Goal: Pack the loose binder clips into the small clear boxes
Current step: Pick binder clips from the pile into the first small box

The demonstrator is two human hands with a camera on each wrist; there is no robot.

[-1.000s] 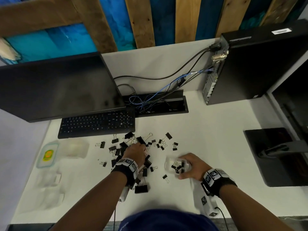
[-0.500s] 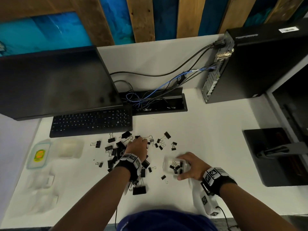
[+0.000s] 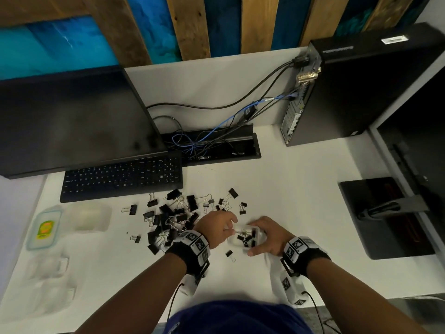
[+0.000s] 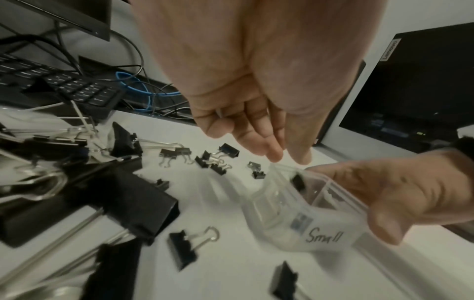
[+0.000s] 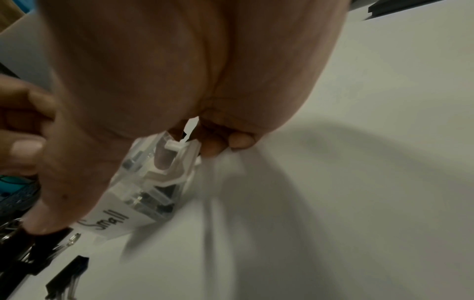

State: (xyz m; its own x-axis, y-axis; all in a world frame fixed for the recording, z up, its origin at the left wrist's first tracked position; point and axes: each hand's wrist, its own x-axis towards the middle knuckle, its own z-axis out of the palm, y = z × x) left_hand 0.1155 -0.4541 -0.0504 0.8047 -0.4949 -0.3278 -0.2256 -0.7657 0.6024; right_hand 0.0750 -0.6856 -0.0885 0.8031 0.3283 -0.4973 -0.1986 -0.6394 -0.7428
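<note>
Head view shows the right hand curled round a small clear plastic box with "Small" handwritten on its label, thumb on the near wall and fingers wrapped over the far side, so the open top faces up between them. Several small black binder clips with wire handles already lie inside, just under the left hand's fingertips. That left hand hovers over the rim with its fingers pointing down and loosely together; whether they still pinch a clip I cannot tell, as only a thin glint of metal shows near the knuckles.

Beyond and to the outside of the left fingers, the loose heap of black binder clips spreads over the white desk, mixed small and large; one stray small clip sits just below the box, between the two wrists.

These clips are likely light, stiff and springy, and their wire handles tangle, so each is best pinched by its black body. The thin-walled box is probably slippery and tips easily, so gripping both side walls seems the sound hold.
</note>
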